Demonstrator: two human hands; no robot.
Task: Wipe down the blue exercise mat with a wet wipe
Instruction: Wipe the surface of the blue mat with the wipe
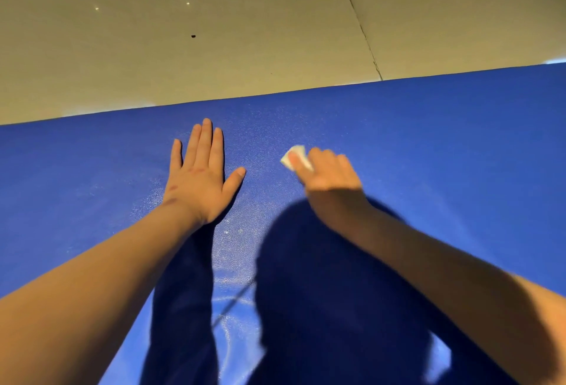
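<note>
A: Entry, bottom of frame first. Two bare forearms come in from the lower corners. A dark shadow (321,293) lies between them on the mat (444,146). Hands?

B: Left hand (199,176), centre-left: fingers straight and spread, palm flat on the mat, holding nothing. Right hand (329,175), just right of centre: blurred, fingers curled over the wipe (295,156), which pokes out at the fingertips and lies against the mat.

A: Risks?

B: Judgement only.
- The wipe is bunched small, so each pass covers a narrow band and gaps between passes are likely.
- The shadow darkens the lower-centre patch, so missed spots there would go unseen.
- Pale glossy streaks (232,305) at lower centre suggest a wet film. The bracing left palm could slip on it, or print a cleaned area.
- The wipe may dry out before the far edge is reached.

A: Surface?

B: Blue, with a fine pebbled texture. It lies flat and fills the lower two-thirds of the frame. Sheen is patchy around the left wrist. The far edge runs straight, rising toward the right.

A: Beyond it?

B: Beige floor (183,17) across the top. One thin seam (358,20) at upper right, a small dark speck (193,36) at upper centre, two bright pinpoints at upper left. What the speck is: cannot tell.
</note>
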